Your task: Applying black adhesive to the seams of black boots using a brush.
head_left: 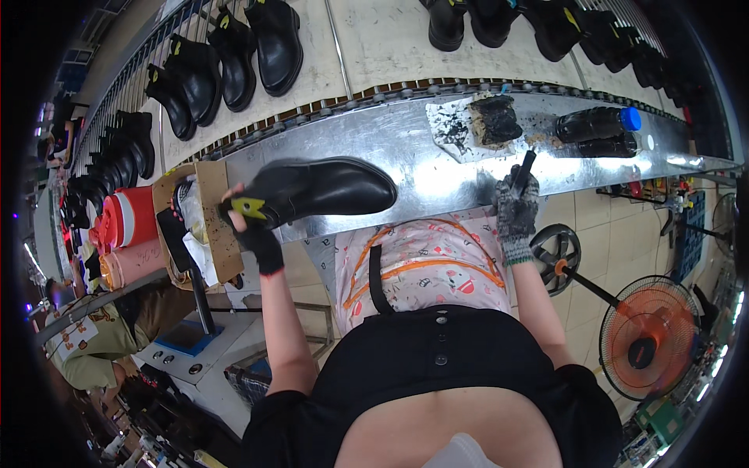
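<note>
A black leather ankle boot lies on its side on the metal bench, its toe toward the right. My left hand, in a black glove with bare fingertips, is closed around the boot's top opening beside a yellow-green pull tab. My right hand wears a grey knitted glove stained black. Its fingers are closed on a slim black stick-like tool that points up; its working end cannot be made out. Beyond that hand, a blackened sponge-like block rests on white paper smeared with black.
Dark bottles, one blue-capped, lie at the bench's right. A cardboard box and a red jug stand left. Several black boots line the conveyor behind. An orange fan stands at lower right; another person is far left.
</note>
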`<action>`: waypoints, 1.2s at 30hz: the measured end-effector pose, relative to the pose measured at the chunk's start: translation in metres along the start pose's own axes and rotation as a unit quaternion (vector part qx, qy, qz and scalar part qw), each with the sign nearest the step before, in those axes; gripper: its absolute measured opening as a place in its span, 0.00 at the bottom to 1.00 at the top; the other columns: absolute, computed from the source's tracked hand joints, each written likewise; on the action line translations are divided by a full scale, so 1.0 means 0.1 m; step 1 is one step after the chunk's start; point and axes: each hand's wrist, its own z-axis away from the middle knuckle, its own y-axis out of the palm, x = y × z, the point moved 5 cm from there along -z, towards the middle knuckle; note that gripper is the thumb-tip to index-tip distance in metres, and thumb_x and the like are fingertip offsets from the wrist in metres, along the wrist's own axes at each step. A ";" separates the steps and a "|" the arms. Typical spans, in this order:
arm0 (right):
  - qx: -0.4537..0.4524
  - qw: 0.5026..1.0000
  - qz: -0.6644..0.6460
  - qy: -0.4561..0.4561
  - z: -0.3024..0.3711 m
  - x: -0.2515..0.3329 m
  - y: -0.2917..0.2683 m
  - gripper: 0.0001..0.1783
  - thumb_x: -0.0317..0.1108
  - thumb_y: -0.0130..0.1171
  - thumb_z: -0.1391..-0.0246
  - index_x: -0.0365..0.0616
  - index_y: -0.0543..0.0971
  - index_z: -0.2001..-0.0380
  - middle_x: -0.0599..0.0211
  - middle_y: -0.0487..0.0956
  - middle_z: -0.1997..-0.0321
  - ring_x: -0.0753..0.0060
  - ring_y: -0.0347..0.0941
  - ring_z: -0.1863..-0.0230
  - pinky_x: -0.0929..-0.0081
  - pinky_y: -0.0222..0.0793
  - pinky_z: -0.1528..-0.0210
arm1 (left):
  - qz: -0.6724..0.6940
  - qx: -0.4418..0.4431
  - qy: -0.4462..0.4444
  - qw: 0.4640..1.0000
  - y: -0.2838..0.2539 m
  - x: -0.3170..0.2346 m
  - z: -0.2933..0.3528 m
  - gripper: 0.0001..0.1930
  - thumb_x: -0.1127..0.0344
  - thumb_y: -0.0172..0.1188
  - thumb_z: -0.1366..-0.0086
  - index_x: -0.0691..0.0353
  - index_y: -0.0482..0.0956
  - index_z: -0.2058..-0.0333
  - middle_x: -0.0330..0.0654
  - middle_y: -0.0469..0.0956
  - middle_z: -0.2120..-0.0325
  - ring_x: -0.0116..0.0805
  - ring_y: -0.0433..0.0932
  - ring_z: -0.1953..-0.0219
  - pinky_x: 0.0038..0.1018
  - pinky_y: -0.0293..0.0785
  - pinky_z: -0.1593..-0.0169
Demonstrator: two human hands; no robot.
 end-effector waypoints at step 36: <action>0.039 0.983 0.177 -0.038 -0.36 -0.67 0.09 0.16 0.37 0.62 0.55 0.41 0.77 0.62 0.58 0.77 0.64 0.58 0.74 0.62 0.66 0.68 0.58 | -0.374 0.074 0.124 0.916 3.48 0.80 -1.32 0.23 0.54 0.69 0.56 0.56 0.72 0.63 0.46 0.79 0.70 0.45 0.79 0.65 0.35 0.73 0.62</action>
